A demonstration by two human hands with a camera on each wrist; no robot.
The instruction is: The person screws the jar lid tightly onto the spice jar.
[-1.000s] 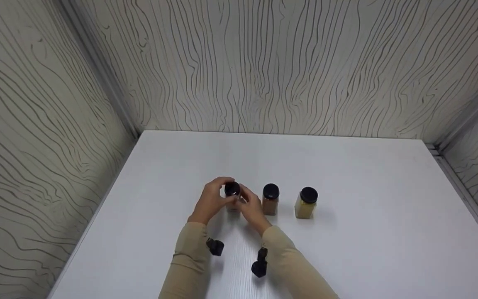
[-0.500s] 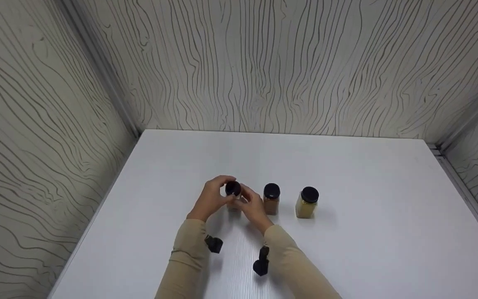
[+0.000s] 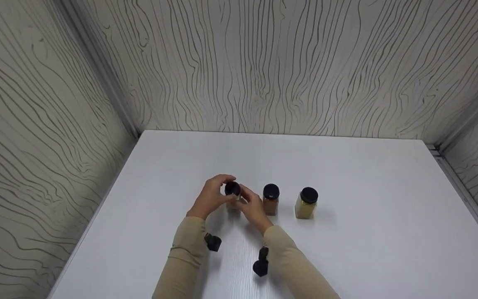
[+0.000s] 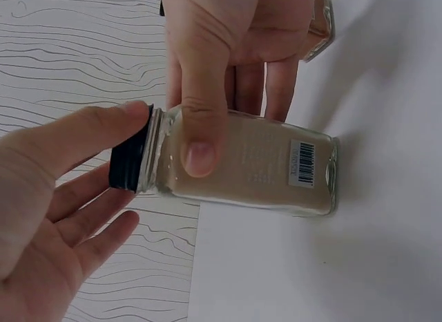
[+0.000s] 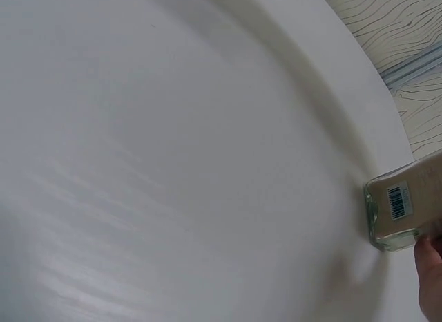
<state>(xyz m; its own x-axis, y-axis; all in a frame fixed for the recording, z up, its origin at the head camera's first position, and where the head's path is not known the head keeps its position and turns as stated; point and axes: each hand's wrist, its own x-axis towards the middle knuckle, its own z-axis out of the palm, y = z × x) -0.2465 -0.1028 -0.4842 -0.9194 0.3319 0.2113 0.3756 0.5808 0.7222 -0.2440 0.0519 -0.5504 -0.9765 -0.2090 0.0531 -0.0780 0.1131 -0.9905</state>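
Upright between the hands is a square glass spice jar (image 4: 255, 177) of beige powder, with a barcode sticker near its base. My left hand (image 3: 210, 198) pinches its black lid (image 4: 128, 159), thumb on the near side and fingers behind. Glass thread shows below the lid's edge in the left wrist view. My right hand (image 3: 254, 208) grips the jar's body, its thumb (image 4: 200, 146) flat across the glass. Only the jar's lower part and a bit of the right hand (image 5: 431, 280) appear in the right wrist view.
To the right of the hands stand two more black-lidded jars, one with reddish-brown powder (image 3: 270, 204) and one with yellow powder (image 3: 304, 209). All are on a white table (image 3: 371, 232), with wood-patterned panels (image 3: 259, 66) behind and at the sides.
The left wrist and forearm have shifted slightly to the left and away, with the fingers still on the lid. The right hand and the other jars look the same.
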